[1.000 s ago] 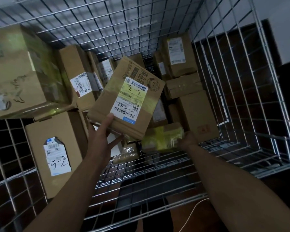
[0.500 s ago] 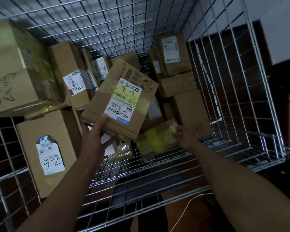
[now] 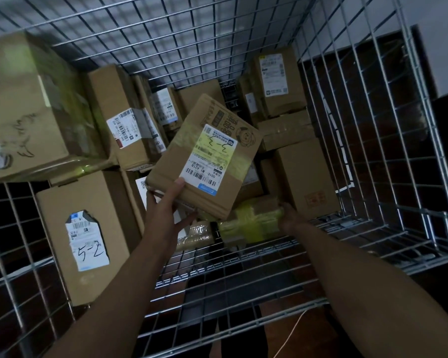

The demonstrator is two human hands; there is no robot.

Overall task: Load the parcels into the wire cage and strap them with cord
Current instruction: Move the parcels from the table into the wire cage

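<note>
Both arms reach down into the wire cage. My left hand grips the near corner of a brown parcel bearing a yellow-and-white label marked 3-3, tilted above the pile with my thumb on its top face. Just to the right and lower, my right hand holds the end of a small parcel wrapped in yellow tape, lying near the cage's front wall. Its fingers are hidden behind that parcel.
Several cardboard parcels fill the cage: a big box at the upper left, a box labelled 5-2 at the front left, stacked boxes at the back right. A thin white cord lies on the floor outside the front mesh.
The view has shifted slightly. The 3-3 parcel stays in my left hand, little moved. My right hand has slid along the yellow-taped parcel to its right end.
</note>
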